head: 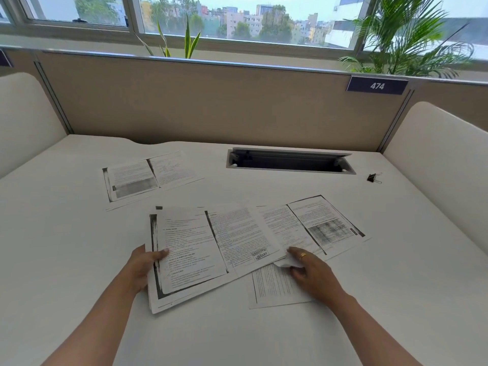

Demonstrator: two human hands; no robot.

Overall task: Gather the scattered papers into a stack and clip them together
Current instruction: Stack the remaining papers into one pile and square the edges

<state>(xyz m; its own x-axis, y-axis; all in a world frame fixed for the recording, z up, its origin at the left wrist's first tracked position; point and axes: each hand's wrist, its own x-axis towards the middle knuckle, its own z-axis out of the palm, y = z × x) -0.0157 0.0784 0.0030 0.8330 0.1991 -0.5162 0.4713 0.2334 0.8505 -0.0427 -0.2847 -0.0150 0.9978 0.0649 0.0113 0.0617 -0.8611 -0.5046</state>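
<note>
My left hand [144,265] grips the left edge of a small pile of photocopied sheets [211,249], thumb on top. My right hand [311,273] pinches the pile's lower right corner, which curls up under the fingers. Another sheet [330,223] lies partly under the pile on the right, and one more [272,289] lies beneath my right hand. A separate sheet [148,177] rests alone at the back left. A black binder clip [373,178] sits far right near the desk's back, away from both hands.
The white desk [79,260] has an open cable slot [289,163] at the back middle. A beige partition [211,101] with a "474" sign [377,86] closes the far side; cream side panels [443,165] flank the desk.
</note>
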